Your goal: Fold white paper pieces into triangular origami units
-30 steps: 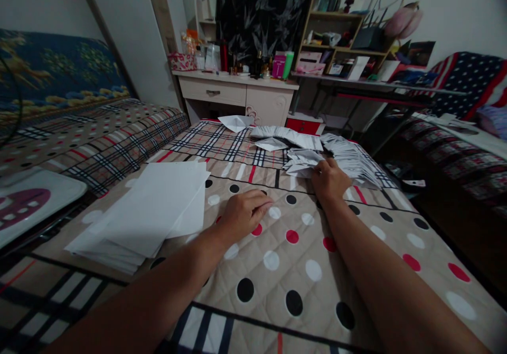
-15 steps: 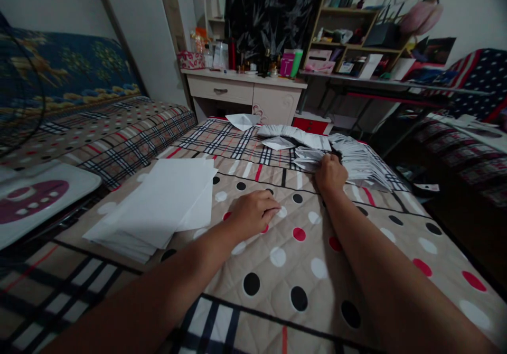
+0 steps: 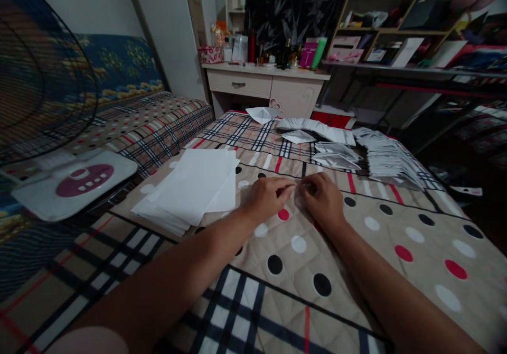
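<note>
My left hand (image 3: 269,198) and my right hand (image 3: 321,202) lie close together on the dotted quilt (image 3: 356,238), fingers curled, fingertips nearly touching. Whether anything sits between the fingertips is hidden. A stack of white paper sheets (image 3: 194,185) lies just left of my left hand. Beyond my right hand lies a small heap of folded white paper pieces (image 3: 336,156), and a long fanned row of similar folded pieces (image 3: 386,156) runs along the right. One larger folded paper (image 3: 262,114) rests at the far edge.
An electric fan (image 3: 39,79) with a white base (image 3: 75,182) stands at the left. A pale dresser (image 3: 269,84) crowded with bottles and a shelf unit (image 3: 380,21) stand behind. The bed drops off on the right to a dark floor.
My right hand has drawn back from the heap of folded pieces to meet my left hand. The view has swung left and down, bringing the fan into sight.
</note>
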Demonstrator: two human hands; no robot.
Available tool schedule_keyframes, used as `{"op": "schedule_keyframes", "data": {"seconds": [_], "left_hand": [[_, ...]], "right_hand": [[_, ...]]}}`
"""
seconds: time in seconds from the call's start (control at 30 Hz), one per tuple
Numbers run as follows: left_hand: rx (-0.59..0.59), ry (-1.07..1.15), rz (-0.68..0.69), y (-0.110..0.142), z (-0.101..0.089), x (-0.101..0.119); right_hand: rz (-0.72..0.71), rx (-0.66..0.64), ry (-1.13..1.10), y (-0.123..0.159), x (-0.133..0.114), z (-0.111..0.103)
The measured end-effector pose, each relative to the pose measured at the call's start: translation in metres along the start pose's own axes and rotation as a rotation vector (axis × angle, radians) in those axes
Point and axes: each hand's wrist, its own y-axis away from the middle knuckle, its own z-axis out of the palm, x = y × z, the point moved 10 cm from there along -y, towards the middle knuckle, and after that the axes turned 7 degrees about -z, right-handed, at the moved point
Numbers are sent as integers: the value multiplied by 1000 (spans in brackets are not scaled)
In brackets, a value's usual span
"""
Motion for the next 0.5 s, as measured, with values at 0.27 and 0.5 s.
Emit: {"op": "schedule_keyframes", "data": {"seconds": [0.27,0.5], "left_hand": [[-18,-41,-277,-13,-26,-32],[-159,-685,-407,-32,-102,-64]], "right_hand": [[-292,-156,-241,23,-62,21],[-279,-137,-308,20,-54,22]]}}
